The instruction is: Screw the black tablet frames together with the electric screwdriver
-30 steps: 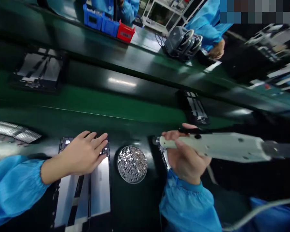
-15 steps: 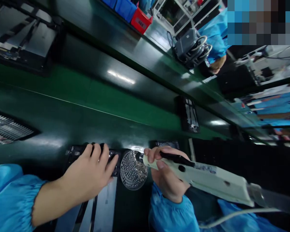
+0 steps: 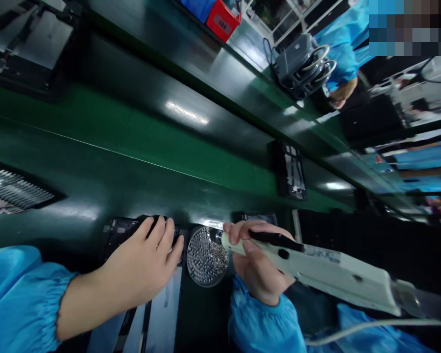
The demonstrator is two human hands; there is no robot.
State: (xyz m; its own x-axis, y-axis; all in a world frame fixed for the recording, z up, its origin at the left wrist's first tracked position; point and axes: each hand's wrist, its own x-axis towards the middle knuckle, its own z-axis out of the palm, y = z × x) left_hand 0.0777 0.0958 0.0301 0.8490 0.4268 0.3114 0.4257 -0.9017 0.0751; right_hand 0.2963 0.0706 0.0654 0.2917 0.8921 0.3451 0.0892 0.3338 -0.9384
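My right hand [image 3: 259, 260] is wrapped round a white electric screwdriver [image 3: 334, 272] with a black lever. Its metal nose reaches over the far right part of a round dish of small screws [image 3: 208, 257]; whether the bit touches them I cannot tell. My left hand [image 3: 143, 262] lies palm down, fingers stretched out, on the upper part of a flat opened device [image 3: 163, 309]. That device has a black frame and pale grey panels, and my hand hides much of it.
A similar device [image 3: 294, 171] lies farther off to the right, another [image 3: 29, 44] at the upper left. A rack of thin metal strips [image 3: 18, 186] is at left. Across the bench stand a red bin [image 3: 224, 20] and a grey machine [image 3: 297, 59], beside a co-worker's hand [image 3: 341, 94].
The whole view has shifted slightly, so most things sit a little farther right. My left fingers are closer together. The screwdriver nose stays over the dish.
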